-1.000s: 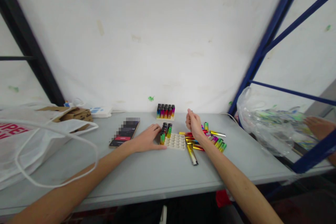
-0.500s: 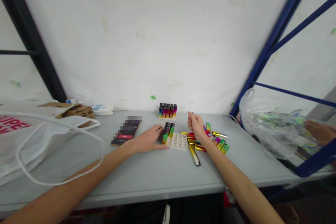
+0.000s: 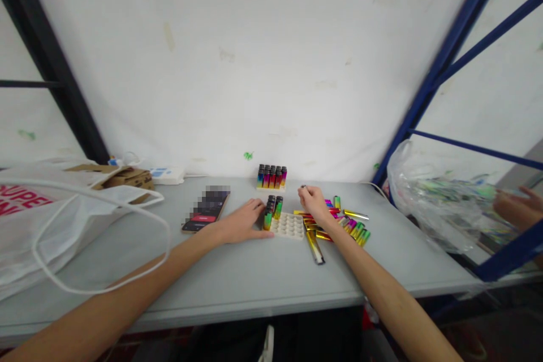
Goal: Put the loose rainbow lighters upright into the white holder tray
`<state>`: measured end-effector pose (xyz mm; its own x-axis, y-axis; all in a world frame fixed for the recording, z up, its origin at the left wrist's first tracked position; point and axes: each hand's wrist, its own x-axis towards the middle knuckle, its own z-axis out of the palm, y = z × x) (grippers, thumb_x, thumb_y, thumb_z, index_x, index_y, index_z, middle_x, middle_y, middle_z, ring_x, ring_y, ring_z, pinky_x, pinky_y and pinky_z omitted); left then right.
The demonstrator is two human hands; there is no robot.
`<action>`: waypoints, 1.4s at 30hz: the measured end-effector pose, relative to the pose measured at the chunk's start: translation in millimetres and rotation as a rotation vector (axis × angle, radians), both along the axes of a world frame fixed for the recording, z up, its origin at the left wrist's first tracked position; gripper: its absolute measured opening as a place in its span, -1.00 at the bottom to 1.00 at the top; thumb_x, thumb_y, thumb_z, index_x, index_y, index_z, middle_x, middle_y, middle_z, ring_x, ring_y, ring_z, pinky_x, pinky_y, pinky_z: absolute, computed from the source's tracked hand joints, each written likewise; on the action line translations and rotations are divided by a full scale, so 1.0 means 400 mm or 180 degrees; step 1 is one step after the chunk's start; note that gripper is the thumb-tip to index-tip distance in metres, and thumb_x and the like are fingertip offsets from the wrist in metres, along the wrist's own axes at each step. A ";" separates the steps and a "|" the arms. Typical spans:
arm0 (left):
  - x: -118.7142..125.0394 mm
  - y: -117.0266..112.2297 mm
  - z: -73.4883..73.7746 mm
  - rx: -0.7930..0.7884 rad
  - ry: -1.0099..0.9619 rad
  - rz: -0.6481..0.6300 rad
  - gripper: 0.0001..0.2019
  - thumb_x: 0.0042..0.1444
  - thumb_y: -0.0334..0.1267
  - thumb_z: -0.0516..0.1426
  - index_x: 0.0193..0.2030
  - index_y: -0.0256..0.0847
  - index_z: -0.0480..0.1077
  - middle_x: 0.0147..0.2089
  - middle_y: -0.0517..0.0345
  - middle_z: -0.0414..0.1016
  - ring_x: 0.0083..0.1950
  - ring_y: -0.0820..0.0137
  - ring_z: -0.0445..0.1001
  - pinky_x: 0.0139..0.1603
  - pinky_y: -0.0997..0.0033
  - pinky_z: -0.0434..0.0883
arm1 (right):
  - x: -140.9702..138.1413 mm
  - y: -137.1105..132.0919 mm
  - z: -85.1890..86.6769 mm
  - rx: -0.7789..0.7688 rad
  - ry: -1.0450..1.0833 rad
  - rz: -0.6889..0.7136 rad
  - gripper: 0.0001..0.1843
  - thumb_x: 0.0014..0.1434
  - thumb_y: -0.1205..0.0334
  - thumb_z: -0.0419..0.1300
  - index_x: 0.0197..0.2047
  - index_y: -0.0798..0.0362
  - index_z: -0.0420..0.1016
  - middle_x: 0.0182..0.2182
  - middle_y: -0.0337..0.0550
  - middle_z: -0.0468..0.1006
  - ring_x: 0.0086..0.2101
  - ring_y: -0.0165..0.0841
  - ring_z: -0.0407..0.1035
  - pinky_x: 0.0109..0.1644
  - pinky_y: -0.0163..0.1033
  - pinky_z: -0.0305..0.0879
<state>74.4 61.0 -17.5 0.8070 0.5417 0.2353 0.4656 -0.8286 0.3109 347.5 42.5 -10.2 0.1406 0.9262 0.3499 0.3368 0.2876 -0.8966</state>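
Observation:
A white tray (image 3: pixel 289 226) with round holes lies on the table, and several green-gold lighters (image 3: pixel 268 219) with black tops stand upright along its left side. My left hand (image 3: pixel 242 222) rests against that side, fingers stretched out and thumb by the front corner. Just right of and behind the tray, my right hand (image 3: pixel 313 202) is closed around a lighter (image 3: pixel 302 186); only its dark tip shows. Under and beside my right forearm lies a loose pile of shiny multicoloured lighters (image 3: pixel 314 247), partly hidden by the arm.
Near the wall stands a second tray (image 3: pixel 271 188) filled with upright lighters. On the left are a phone (image 3: pixel 207 215), a cardboard box (image 3: pixel 127 181) and a white plastic bag (image 3: pixel 80 220). At right, a clear bag (image 3: pixel 436 209), a blue post (image 3: pixel 424 87) and another person's hand (image 3: pixel 517 207).
My right hand has shifted slightly left, closer to the tray. My left hand stays beside the tray. The other person's hand at the far right has moved.

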 end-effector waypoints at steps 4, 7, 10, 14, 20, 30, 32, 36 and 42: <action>0.000 -0.001 0.000 -0.0022 -0.0033 -0.0006 -0.24 0.29 0.42 0.17 0.26 -0.25 0.41 0.24 -0.19 0.46 0.31 -0.04 0.40 0.42 0.03 0.32 | -0.005 -0.010 0.009 -0.0047 0.0189 0.0161 -0.43 0.19 -0.28 0.23 -0.58 -0.07 0.16 -0.66 -0.38 0.12 -0.62 -0.47 -0.02 -0.57 -0.31 -0.11; 0.000 0.002 -0.002 -0.0004 -0.0091 -0.0017 -0.27 0.27 0.41 0.19 0.25 -0.22 0.43 0.22 -0.17 0.48 0.28 -0.03 0.42 0.39 0.04 0.34 | -0.007 -0.027 0.028 -0.0007 0.0322 0.0563 -0.42 0.23 -0.42 0.22 -0.41 -0.05 0.34 -0.63 -0.42 0.17 -0.63 -0.45 0.02 -0.57 -0.32 -0.02; 0.000 0.003 -0.003 0.0003 -0.0088 -0.0017 -0.27 0.27 0.41 0.21 0.24 -0.22 0.44 0.21 -0.17 0.48 0.28 -0.03 0.43 0.40 0.04 0.34 | 0.004 -0.051 0.056 0.0091 0.0047 0.0966 -0.43 0.34 -0.42 0.15 -0.21 -0.03 0.45 -0.51 -0.31 0.41 -0.54 -0.39 0.28 -0.43 -0.28 0.27; 0.001 0.004 0.000 0.0017 -0.0060 0.0012 -0.26 0.26 0.41 0.21 0.23 -0.23 0.44 0.22 -0.18 0.47 0.29 -0.04 0.43 0.41 0.05 0.34 | 0.025 -0.074 0.088 0.0533 -0.0828 0.0857 -0.46 0.43 -0.32 0.11 -0.28 -0.01 0.51 -0.32 -0.12 0.55 -0.27 -0.26 0.45 -0.12 -0.19 0.39; 0.000 0.001 0.005 -0.0012 -0.0035 0.0004 -0.25 0.27 0.39 0.21 0.29 -0.23 0.40 0.26 -0.17 0.45 0.33 -0.03 0.41 0.45 0.07 0.31 | 0.028 -0.084 0.095 0.0527 -0.1498 0.0740 -0.46 0.44 -0.17 0.16 -0.48 0.00 0.40 -0.56 -0.29 0.34 -0.49 -0.37 0.19 -0.36 -0.27 0.11; 0.000 0.006 -0.006 0.0021 -0.0056 0.0037 -0.27 0.25 0.38 0.24 0.28 -0.20 0.42 0.25 -0.17 0.46 0.34 -0.04 0.40 0.44 0.05 0.31 | 0.017 -0.082 0.066 -0.0083 -0.1109 0.1511 -0.49 0.37 -0.25 0.26 -0.33 0.02 0.64 -0.40 -0.11 0.72 -0.39 -0.20 0.58 -0.26 -0.21 0.42; 0.000 0.007 -0.008 0.0025 -0.0069 0.0026 -0.27 0.25 0.38 0.24 0.29 -0.18 0.41 0.25 -0.15 0.46 0.33 -0.03 0.41 0.44 0.04 0.30 | 0.015 -0.082 0.067 0.0010 -0.1271 0.1445 -0.51 0.36 -0.22 0.29 -0.38 0.02 0.62 -0.45 -0.14 0.70 -0.45 -0.25 0.53 -0.31 -0.25 0.36; 0.000 0.003 -0.006 0.0006 -0.0093 0.0015 -0.27 0.26 0.37 0.23 0.31 -0.18 0.39 0.27 -0.15 0.45 0.34 -0.02 0.40 0.46 0.03 0.28 | 0.002 -0.083 0.067 0.0242 -0.1598 0.1290 -0.53 0.37 -0.14 0.32 -0.45 0.00 0.56 -0.55 -0.23 0.58 -0.55 -0.37 0.30 -0.39 -0.31 0.17; 0.000 0.001 -0.002 0.0011 -0.0087 0.0002 -0.27 0.27 0.36 0.24 0.31 -0.19 0.39 0.27 -0.17 0.44 0.34 -0.04 0.39 0.46 0.03 0.30 | -0.031 -0.075 0.050 0.0654 -0.1824 0.1199 -0.62 0.37 -0.07 0.34 -0.39 -0.02 0.57 -0.55 -0.24 0.53 -0.54 -0.37 0.27 -0.38 -0.30 0.06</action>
<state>74.3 61.6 -18.4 0.7998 0.5414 0.2591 0.4576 -0.8294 0.3206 335.2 12.5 9.8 -0.4338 0.7831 0.4455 0.5832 0.6210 -0.5236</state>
